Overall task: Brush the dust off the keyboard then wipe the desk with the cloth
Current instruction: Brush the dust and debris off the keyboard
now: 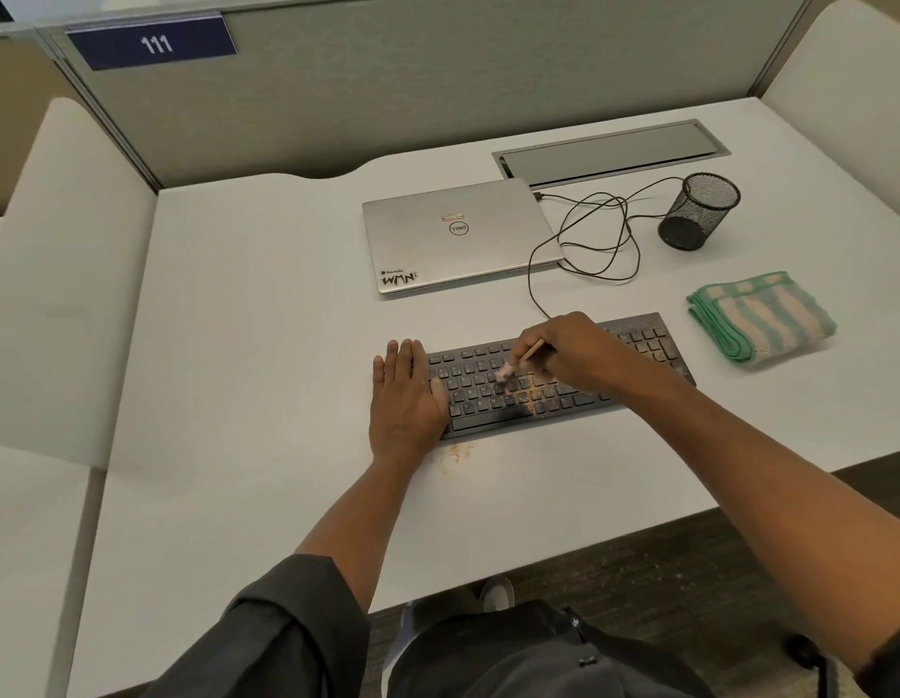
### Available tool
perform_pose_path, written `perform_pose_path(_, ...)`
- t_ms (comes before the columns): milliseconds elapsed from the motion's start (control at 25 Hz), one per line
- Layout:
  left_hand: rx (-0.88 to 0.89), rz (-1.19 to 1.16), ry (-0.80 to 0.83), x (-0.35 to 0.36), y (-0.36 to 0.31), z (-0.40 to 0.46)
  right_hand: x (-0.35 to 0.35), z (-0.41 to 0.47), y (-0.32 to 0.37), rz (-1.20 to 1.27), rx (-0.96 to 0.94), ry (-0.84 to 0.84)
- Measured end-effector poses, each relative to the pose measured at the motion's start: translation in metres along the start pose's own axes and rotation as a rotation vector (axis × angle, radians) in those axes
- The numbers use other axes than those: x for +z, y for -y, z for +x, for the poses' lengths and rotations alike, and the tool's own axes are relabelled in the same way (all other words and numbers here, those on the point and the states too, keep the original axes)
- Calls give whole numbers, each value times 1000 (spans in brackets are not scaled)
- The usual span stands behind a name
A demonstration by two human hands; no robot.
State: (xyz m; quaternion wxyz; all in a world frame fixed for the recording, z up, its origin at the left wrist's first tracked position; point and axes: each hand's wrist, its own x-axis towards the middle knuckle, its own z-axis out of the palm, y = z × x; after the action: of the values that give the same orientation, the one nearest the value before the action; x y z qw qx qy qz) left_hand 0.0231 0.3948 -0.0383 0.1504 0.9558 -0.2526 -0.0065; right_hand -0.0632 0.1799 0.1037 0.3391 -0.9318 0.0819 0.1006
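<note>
I read this as the brushing step, cloth not yet touched. Starting left: my left hand (406, 395) lies flat, fingers straight and together, pressing the keyboard's (559, 377) left end to steady it on the desk (246, 345). Moving right, the brush (518, 360) has its pale bristles on the middle keys, right on a tan dust patch (531, 390). My right hand (571, 352) pinches its wooden handle, wrist arched over the keys. More dust sits on the far-right keys and on the desk at six o'clock. Next, I'd say, sweep rightwards. The cloth (760, 317) waits folded at two o'clock.
</note>
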Motion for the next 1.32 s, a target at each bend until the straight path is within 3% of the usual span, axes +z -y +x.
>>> perform_pose_path(200, 0, -1, -1, 0, 0, 1, 22, 2, -1, 73, -45, -178)
perform_pose_path(440, 1, -3, 8, 0, 1, 1, 57, -15, -9, 251, 78, -320)
perform_pose_path(640, 4, -21, 18, -3, 0, 0, 65, -25, -5, 275, 206, -571)
perform_pose_path(800, 4, -29, 36, -6, 0, 0, 84, -31, 7, 381, 263, -471)
perform_pose_path(1040, 12, -30, 46, -7, 0, 1, 75, -25, 14, 316, 353, -618)
perform_pose_path(1160, 14, -25, 53, -8, 0, 1, 78, -21, 24, 333, 289, -527)
perform_pose_path(1320, 13, -40, 72, -10, -1, 1, 55, -5, 26, 128, 357, -337)
